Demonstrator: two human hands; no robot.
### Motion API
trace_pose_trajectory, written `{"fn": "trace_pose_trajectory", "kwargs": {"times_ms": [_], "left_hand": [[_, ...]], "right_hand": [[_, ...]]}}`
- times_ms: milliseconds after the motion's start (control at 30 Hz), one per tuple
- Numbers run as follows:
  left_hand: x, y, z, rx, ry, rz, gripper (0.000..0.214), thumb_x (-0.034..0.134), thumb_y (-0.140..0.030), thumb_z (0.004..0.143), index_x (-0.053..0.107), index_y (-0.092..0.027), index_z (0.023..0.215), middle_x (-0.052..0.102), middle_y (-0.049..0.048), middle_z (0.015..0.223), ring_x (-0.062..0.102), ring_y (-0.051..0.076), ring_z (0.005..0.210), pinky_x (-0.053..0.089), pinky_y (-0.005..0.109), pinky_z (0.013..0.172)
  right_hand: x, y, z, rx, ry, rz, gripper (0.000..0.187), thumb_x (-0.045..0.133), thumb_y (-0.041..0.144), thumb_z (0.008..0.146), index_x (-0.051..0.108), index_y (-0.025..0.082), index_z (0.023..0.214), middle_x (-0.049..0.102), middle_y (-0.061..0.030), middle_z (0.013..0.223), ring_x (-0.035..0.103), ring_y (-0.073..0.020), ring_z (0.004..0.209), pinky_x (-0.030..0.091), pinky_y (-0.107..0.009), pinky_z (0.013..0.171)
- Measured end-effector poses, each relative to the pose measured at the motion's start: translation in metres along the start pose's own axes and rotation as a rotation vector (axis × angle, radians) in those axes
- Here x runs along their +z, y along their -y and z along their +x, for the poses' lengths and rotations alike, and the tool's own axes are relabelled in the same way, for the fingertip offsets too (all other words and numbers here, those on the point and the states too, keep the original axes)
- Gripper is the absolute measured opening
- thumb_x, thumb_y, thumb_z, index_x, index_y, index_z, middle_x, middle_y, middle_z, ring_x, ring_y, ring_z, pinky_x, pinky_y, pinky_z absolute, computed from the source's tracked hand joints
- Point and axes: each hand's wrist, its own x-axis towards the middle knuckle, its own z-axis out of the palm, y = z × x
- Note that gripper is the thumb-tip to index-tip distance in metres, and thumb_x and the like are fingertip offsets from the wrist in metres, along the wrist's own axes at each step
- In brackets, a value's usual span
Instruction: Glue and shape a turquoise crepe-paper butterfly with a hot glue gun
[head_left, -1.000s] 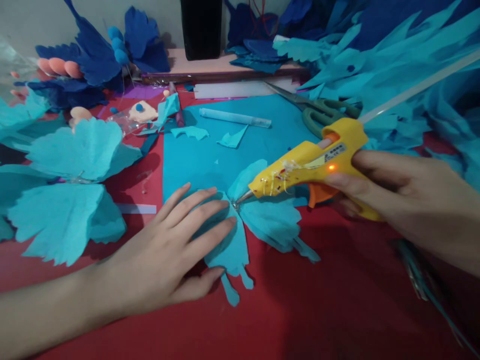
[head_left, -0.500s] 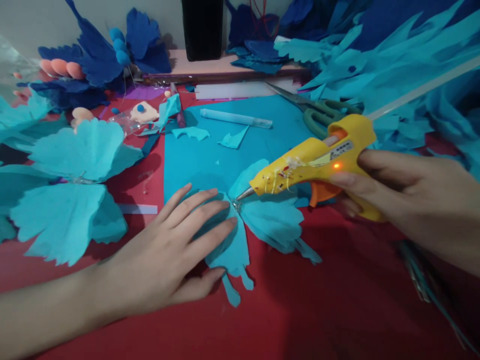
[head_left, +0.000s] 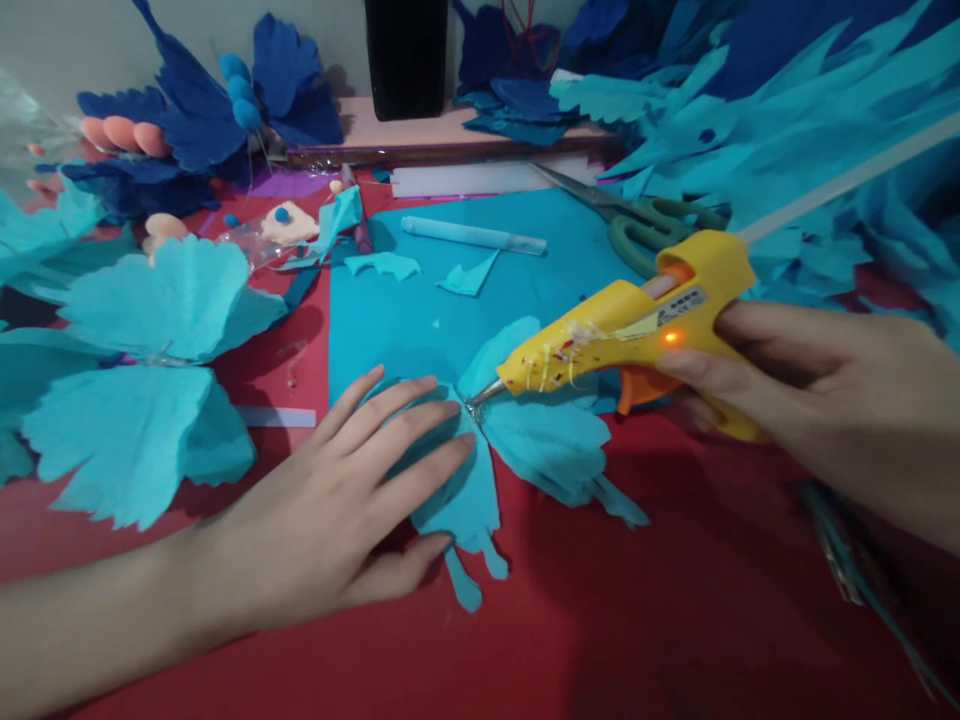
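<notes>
My left hand [head_left: 337,500] lies flat with fingers stretched out on the left wings of a light-blue paper butterfly [head_left: 547,445] on the red table [head_left: 637,620]. My right hand [head_left: 825,400] grips a yellow glue gun [head_left: 630,325] with an orange trigger and a lit lamp. Its metal nozzle touches the middle of the butterfly, just beyond my left fingertips. A clear glue stick [head_left: 840,180] juts from the back of the gun.
A blue paper sheet [head_left: 420,310] lies under the butterfly. Green-handled scissors [head_left: 637,220] and a rolled white tube [head_left: 472,236] lie behind. A finished light-blue butterfly [head_left: 142,380] rests at left. Dark-blue and light-blue paper shapes pile up at the back and right. A black box [head_left: 405,55] stands behind.
The glue gun rose slightly and then dipped again, with its nozzle staying at the butterfly's middle. My left hand has not moved.
</notes>
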Motion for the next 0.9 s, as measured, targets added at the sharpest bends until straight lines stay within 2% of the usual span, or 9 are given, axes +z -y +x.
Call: {"fn": "trace_pose_trajectory", "kwargs": {"times_ms": [200,367,533,767,900], "left_hand": [[-0.0003,-0.0001,0.0005,-0.007,0.000,0.006,0.039,0.043,-0.032,0.087,0.046,-0.015,0.122,0.050,0.0124,0.125,0.035,0.026,0.125,0.025,0.050,0.107],[-0.0001,0.0004,0.0012,0.011,0.009,0.004,0.041,0.044,-0.032,0.086,0.045,-0.013,0.122,0.048,0.0142,0.125,0.033,0.028,0.125,0.026,0.053,0.105],[-0.0001,0.0000,0.0002,0.011,0.007,-0.004,0.039,0.042,-0.031,0.087,0.046,-0.014,0.122,0.048,0.0129,0.125,0.033,0.027,0.125,0.024,0.051,0.107],[0.0004,0.0006,-0.0004,0.002,-0.007,-0.015,0.039,0.043,-0.032,0.087,0.046,-0.014,0.122,0.049,0.0129,0.125,0.034,0.027,0.125,0.023,0.049,0.107],[0.0007,0.0007,0.0002,-0.003,-0.015,-0.015,0.039,0.043,-0.032,0.087,0.047,-0.014,0.121,0.050,0.0126,0.124,0.035,0.026,0.125,0.023,0.049,0.107]], "right_hand": [[-0.0007,-0.0010,-0.0029,0.005,0.006,-0.003,0.062,0.045,0.084,0.049,0.047,0.021,0.048,0.048,-0.0006,0.042,0.040,-0.0102,0.039,0.028,-0.023,0.032],[-0.0017,0.0022,-0.0007,-0.038,-0.001,-0.009,0.063,0.044,0.084,0.050,0.049,0.021,0.051,0.045,0.0009,0.040,0.034,-0.0073,0.036,0.023,-0.022,0.030],[-0.0013,0.0005,-0.0021,-0.060,-0.031,-0.030,0.061,0.046,0.082,0.053,0.049,0.020,0.051,0.050,0.0000,0.045,0.038,-0.0075,0.038,0.026,-0.022,0.030],[-0.0047,-0.0059,-0.0048,-0.086,-0.077,-0.020,0.060,0.047,0.078,0.060,0.045,0.020,0.045,0.045,0.0006,0.037,0.037,-0.0066,0.035,0.025,-0.021,0.030],[-0.0059,-0.0056,-0.0054,-0.092,-0.073,-0.042,0.061,0.047,0.079,0.058,0.045,0.020,0.044,0.042,0.0002,0.038,0.036,-0.0073,0.036,0.023,-0.022,0.030]]}}
